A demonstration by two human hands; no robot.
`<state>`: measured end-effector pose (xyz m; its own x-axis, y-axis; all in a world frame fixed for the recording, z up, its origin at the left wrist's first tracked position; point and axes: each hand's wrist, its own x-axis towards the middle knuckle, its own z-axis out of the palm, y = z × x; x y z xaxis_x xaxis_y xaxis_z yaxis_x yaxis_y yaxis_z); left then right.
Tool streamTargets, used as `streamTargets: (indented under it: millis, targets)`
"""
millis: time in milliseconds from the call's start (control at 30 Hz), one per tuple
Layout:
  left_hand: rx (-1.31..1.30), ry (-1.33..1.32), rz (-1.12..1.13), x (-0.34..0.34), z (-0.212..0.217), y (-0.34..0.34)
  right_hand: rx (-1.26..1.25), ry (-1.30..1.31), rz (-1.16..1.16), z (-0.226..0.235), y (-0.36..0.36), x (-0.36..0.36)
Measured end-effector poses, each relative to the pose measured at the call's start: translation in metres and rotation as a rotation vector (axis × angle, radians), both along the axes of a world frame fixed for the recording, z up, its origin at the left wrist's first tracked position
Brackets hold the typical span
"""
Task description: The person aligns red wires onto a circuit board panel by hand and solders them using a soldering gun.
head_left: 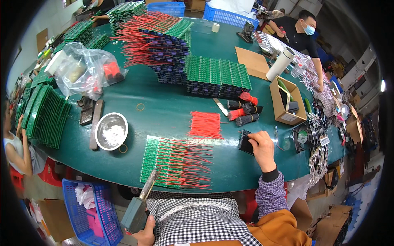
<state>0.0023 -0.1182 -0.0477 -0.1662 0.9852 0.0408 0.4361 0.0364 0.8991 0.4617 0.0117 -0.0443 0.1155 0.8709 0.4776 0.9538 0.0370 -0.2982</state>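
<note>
My left hand (146, 233) is wrapped round the dark green body of a soldering gun (135, 214), low at the table's front edge. Its long metal tip reaches up over a green circuit board panel (151, 158). From this panel, rows of red wires (193, 162) stick out to the right. My right hand (263, 148) is closed in a pinch at a small pile of black wires (245, 143); its fingertips partly hide the ends. A flat batch of loose red wires (205, 124) lies between panel and pile, farther back.
A metal bowl (111, 131) stands left of the panel beside a dark bar (96, 124). Wire bundles (247, 119), an open carton (289, 110) and a solder reel (303, 136) lie right. Stacked boards (217, 74) rise behind. A masked co-worker (293, 35) works at the far right.
</note>
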Motion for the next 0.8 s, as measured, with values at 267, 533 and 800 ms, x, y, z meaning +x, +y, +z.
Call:
streamTargets:
  millis: [267,533,800]
  targets:
    - [-0.214,-0.093,0.017,-0.011,-0.020,-0.009,-0.019,0.079,-0.060,0.005,-0.003,-0.004]
    - [0.025,0.177,-0.152,0.000,0.020,0.009,-0.049,-0.056,-0.006,0.022,-0.008,-0.002]
    - [-0.217,-0.028,-0.045,0.002,0.002,0.003,-0.048,-0.216,0.335,0.062,0.041,-0.076]
